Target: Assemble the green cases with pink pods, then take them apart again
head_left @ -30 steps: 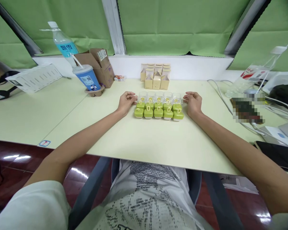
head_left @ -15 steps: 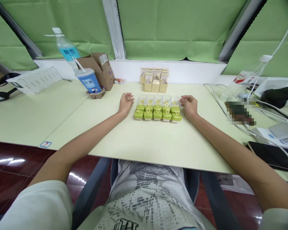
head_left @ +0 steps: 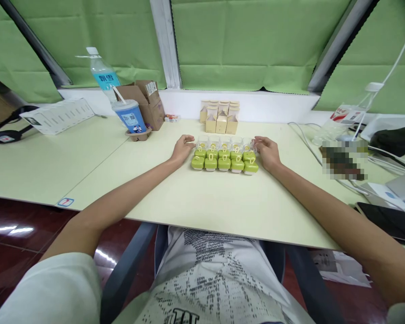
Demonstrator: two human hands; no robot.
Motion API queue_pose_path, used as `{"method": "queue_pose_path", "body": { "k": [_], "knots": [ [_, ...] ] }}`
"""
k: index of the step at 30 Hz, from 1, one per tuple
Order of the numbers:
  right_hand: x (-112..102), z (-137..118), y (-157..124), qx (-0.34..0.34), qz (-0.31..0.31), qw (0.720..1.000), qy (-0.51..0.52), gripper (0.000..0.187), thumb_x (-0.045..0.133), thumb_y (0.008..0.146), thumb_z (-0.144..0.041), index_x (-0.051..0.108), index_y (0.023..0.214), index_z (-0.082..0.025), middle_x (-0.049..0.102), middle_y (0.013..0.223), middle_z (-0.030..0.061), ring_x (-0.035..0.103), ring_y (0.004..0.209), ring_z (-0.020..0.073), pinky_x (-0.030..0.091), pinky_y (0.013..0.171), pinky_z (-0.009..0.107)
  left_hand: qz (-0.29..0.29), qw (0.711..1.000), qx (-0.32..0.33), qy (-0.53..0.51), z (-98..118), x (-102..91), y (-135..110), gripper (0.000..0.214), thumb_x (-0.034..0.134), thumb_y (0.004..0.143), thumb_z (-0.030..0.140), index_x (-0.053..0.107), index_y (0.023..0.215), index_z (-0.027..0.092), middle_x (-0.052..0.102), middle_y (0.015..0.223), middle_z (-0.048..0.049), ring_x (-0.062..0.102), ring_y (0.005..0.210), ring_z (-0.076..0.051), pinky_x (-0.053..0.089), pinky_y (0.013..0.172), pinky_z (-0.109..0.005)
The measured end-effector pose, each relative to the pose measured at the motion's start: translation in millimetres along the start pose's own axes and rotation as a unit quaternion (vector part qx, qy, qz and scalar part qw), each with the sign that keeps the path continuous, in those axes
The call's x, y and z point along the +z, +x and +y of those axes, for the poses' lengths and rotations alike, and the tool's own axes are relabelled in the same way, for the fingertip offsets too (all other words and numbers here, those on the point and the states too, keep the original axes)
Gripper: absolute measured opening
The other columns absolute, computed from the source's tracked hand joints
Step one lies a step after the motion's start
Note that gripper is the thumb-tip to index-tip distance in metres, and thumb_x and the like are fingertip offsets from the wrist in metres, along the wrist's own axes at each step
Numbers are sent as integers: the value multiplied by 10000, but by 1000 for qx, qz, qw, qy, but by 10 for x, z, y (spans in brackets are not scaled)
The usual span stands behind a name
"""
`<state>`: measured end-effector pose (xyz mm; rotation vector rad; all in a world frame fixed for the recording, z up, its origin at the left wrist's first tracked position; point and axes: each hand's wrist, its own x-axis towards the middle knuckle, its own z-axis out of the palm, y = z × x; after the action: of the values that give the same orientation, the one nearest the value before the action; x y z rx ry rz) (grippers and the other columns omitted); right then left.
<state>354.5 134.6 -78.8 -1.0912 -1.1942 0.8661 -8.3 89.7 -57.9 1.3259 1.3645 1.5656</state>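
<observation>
Two rows of small green cases (head_left: 224,163) with pale loops on top sit on the desk in front of me. Behind them runs a row of clear plastic cups (head_left: 225,142), each with a bit of yellow showing inside. My left hand (head_left: 183,149) lies at the left end of the clear row, fingers stretched out, tips at or very near the outermost cup. At the right end, my right hand (head_left: 267,152) has its fingers extended against or just beside the last cup. Neither hand is visibly wrapped around anything; exact contact is hard to make out.
Small open cardboard boxes (head_left: 222,119) stand grouped behind the cups. To the left are a blue drink cup (head_left: 130,118), a brown carton (head_left: 151,108) and a water bottle (head_left: 105,77). Cables, another bottle (head_left: 349,114) and a black tablet (head_left: 388,221) occupy the right side.
My left hand has moved slightly right, closer to the clear cups. My right hand keeps nearly the same place by the other end. The whole view has shifted slightly.
</observation>
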Motion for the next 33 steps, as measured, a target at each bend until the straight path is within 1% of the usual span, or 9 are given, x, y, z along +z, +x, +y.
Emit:
{"method": "queue_pose_path", "body": {
  "k": [4,5,8,12,15,18,21,27,33],
  "knots": [
    [-19,12,44,4,24,1000,1,265,749,767,-298,706,1029,-284,767,1040,15,750,1053,212,659,1009,406,-2,1000,2,-9,19,-6,26,80,764,906,196,696,947,208,769,1058,-43,740,926,-173,610,880,-318],
    [-24,14,55,6,30,1000,0,246,742,774,-295,693,1015,-283,756,1021,13,745,1024,202,664,965,389,1,1000,4,-11,22,-10,31,91,764,945,248,690,913,206,758,1030,-44,731,892,-164,601,825,-299],
    [-30,13,71,9,46,999,-8,209,726,785,-299,665,983,-274,712,974,7,722,952,178,649,818,319,8,1000,14,-16,29,-16,22,328,792,994,436,660,802,205,731,939,-49,710,867,-165,564,715,-260],
    [-20,-8,50,9,56,998,-22,199,698,781,-292,670,977,-269,677,954,-4,691,902,157,598,706,255,-7,998,63,-21,77,-25,-38,517,800,966,657,658,749,210,721,900,-57,685,884,-181,556,722,-274],
    [-7,-34,20,9,59,998,-26,191,681,779,-272,674,970,-266,668,941,-11,677,881,151,579,679,243,-49,992,113,10,172,-87,-91,425,868,901,624,740,840,224,749,966,-51,676,943,-200,559,800,-305],
    [5,-57,-5,11,59,998,-29,184,677,775,-240,681,957,-264,669,922,-12,673,870,155,565,662,243,-138,969,181,91,293,-203,-132,371,886,887,606,832,904,239,769,1082,-78,678,1058,-232,548,886,-336],
    [14,-67,-16,14,58,998,-32,189,666,772,-204,690,950,-263,678,910,-10,674,862,161,556,653,250,-192,946,210,154,372,-299,-145,361,911,859,612,888,953,265,752,1117,-106,661,1159,-265,546,863,-333],
    [24,-74,-19,14,55,998,-40,186,672,780,-191,688,951,-261,674,908,-16,672,852,162,560,648,255,-198,945,201,168,364,-292,-138,411,954,794,657,870,851,259,757,1064,-110,673,1083,-265,531,771,-333],
    [34,-75,-26,14,59,998,-34,216,639,753,-178,694,948,-253,670,904,-14,666,828,158,549,639,260,-171,954,206,137,420,-318,-114,515,894,846,733,792,877,228,807,1060,-97,724,1019,-233,560,867,-340]
  ]
}}
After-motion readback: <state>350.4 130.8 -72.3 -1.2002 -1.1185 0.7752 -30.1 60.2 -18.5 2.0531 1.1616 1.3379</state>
